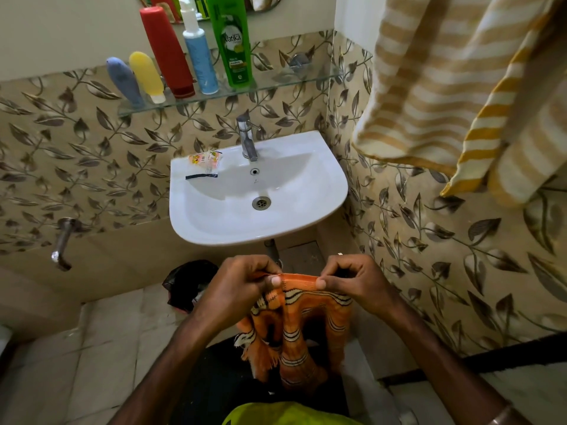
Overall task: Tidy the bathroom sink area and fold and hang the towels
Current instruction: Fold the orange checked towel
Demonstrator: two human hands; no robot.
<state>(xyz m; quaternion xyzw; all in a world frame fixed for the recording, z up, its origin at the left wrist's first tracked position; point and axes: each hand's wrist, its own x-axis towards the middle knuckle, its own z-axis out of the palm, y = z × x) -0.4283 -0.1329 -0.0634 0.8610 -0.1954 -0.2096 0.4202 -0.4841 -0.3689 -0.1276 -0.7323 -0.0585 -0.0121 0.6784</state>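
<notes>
An orange towel [294,326] with black and white stripes hangs in front of me below the white sink [214,228]. My left hand [236,286] and my right hand [352,280] both pinch its top edge, close together, thumbs on the hem. A yellow-and-white striped towel [445,87] hangs at the upper right wall. Small sachet wrappers [205,159] and a dark strip [201,176] lie on the sink's left rim beside the chrome tap [247,139].
A glass shelf [276,82] above the sink carries a green shampoo bottle [234,41], a red bottle [167,50], a blue-and-white bottle [199,56], a yellow bottle [147,75] and a grey-blue bottle [124,79]. A black bag [187,283] sits under the sink. A wall tap [63,243] juts out at left.
</notes>
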